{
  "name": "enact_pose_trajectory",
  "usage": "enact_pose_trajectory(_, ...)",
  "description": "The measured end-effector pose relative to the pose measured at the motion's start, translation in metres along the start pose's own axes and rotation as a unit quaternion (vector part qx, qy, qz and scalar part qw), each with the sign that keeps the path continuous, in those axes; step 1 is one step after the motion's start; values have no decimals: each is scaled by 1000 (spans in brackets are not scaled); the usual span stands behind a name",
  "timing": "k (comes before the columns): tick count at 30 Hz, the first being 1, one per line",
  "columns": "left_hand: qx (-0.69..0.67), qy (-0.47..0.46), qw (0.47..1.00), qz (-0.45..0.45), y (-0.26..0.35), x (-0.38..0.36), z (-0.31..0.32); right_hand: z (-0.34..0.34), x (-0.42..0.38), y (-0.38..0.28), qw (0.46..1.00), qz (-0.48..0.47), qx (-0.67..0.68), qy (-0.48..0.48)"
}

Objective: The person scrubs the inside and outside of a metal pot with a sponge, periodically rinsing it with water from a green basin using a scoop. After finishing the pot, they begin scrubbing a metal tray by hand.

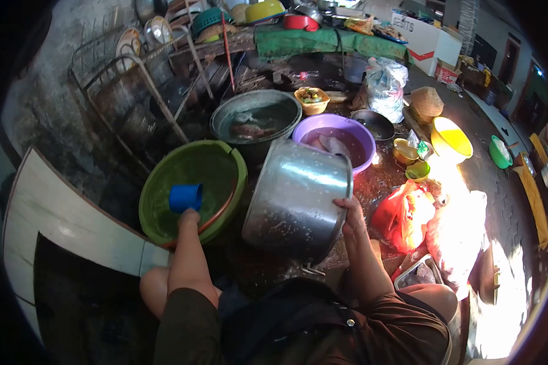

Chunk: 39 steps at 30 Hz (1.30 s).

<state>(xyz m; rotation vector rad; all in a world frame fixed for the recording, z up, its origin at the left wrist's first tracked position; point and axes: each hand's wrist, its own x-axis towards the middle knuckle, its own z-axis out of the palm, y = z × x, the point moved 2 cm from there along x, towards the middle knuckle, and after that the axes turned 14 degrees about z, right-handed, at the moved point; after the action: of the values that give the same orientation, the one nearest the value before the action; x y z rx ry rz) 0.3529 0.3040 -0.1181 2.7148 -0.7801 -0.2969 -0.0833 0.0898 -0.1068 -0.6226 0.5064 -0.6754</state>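
My left hand (190, 216) is closed on a blue dipper (186, 198), held over the green basin (150, 210) of water. Only part of that hand shows behind the dipper. A large metal pot (295, 198) is tipped on its side in front of me, its wall wet with drops. Gripping the pot near its right edge is my right hand (351, 214), thumb on the metal. An orange hose (220, 213) runs along the inside of the green basin. Behind the pot stands a purple basin (366, 141) with water and something pale in it.
A grey tub (215, 125) of water stands behind the green basin. To the right are a black pan (374, 125), a yellow bucket (450, 140) and a red plastic bag (402, 219). A metal rack (155, 91) lines the left wall; a white panel (61, 201) curves at near left.
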Motion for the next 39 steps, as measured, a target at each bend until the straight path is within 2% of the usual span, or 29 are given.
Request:
enact_pose_trajectory(4, 3, -3, 1000, 4, -5, 6, 8, 7, -13, -10, 997, 3, 55, -50)
enact_pose_trajectory(7, 12, 16, 999, 30, -10, 15, 22, -13, -12, -17, 996, -12, 75, -39)
enact_pose_trajectory(8, 19, 28, 998, 52, -10, 22, 27, -18, -13, -21, 995, 0, 84, -61)
enact_pose_trajectory(10, 42, 71, 988, 128, -8, 36, 34, -24, -11, -30, 997, -17, 53, -46)
enact_pose_trajectory(11, 56, 98, 979, 173, -3, 43, 34, -8, -19, -41, 999, -22, -5, -49)
enact_pose_trajectory(12, 65, 111, 971, 202, -1, 47, 35, 8, -24, -46, 999, -21, -4, -48)
enact_pose_trajectory(14, 90, 127, 955, 253, 1, 53, 42, 37, -33, -51, 985, -50, -166, -20)
enact_pose_trajectory(16, 126, 137, 938, 293, -2, 54, 49, 76, -45, -44, 952, -29, -305, 31)
enact_pose_trajectory(18, 163, 144, 917, 335, -16, 63, 63, 82, -39, -15, 879, -43, -470, 70)
enact_pose_trajectory(19, 91, 31, 969, 226, -34, 78, 79, 76, -28, 8, 841, -108, -529, 38)
enact_pose_trajectory(20, 18, -84, 991, 107, -46, 84, 92, 73, -21, 29, 793, -170, -584, 7)
enact_pose_trajectory(21, 22, -88, 990, 112, -43, 78, 86, 80, -24, 37, 795, -169, -582, 14)
enact_pose_trajectory(23, -179, -167, 970, -2, -36, 64, 70, 91, -27, 53, 660, -38, -749, 33)
enact_pose_trajectory(24, -176, -171, 970, 0, -33, 61, 67, 91, -27, 61, 662, -35, -748, 36)
enact_pose_trajectory(26, -309, -155, 938, -41, -33, 59, 63, 86, -25, 82, 642, -6, -766, -31)
enact_pose_trajectory(27, -306, -158, 938, -40, -32, 59, 60, 84, -25, 92, 636, -1, -770, -53)
enact_pose_trajectory(28, -356, -178, 916, -55, -28, 52, 51, 85, -26, 101, 637, 2, -769, -51)
enact_pose_trajectory(29, -405, -197, 890, -70, -24, 47, 41, 86, -27, 112, 623, 20, -779, -69)
enact_pose_trajectory(30, -403, -199, 890, -70, -21, 42, 30, 85, -28, 123, 607, 38, -789, -87)
enact_pose_trajectory(31, -452, -228, 860, -61, -18, 38, 20, 82, -29, 135, 583, 52, -805, -100)
enact_pose_trajectory(32, -498, -256, 827, -52, -15, 35, 11, 73, -28, 147, 584, 53, -804, -99)
enact_pose_trajectory(34, -520, -254, 814, -36, -8, 23, -8, 61, -24, 166, 558, 95, -814, -131)
enact_pose_trajectory(36, -539, -280, 794, 28, 11, 7, -28, 59, -13, 153, 560, 103, -807, -159)
enact_pose_trajectory(38, -532, -294, 792, 55, 29, -4, -40, 47, 5, 149, 566, 117, -795, -185)
enact_pose_trajectory(39, -527, -303, 789, 85, 42, -8, -45, 29, 28, 158, 624, 170, -730, -221)
